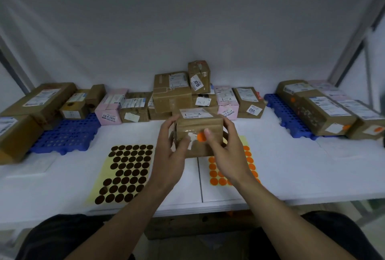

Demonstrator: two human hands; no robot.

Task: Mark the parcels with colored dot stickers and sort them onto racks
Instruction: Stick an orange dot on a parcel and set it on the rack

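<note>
As my left hand (169, 153) and right hand (226, 153) grip it, parcel (200, 123): orange dot (200, 138) on;
racks (68, 132): partly loaded;
pile (171, 93): waiting.

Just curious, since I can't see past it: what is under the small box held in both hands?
A sheet of orange dot stickers lies on the white table beneath the box. The box and right hand cover much of the sheet.

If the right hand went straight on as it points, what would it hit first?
The small brown parcel: the right hand touches it, thumb at the orange dot sticker. Beyond it, probably the stacked parcels; depth unclear.
</note>
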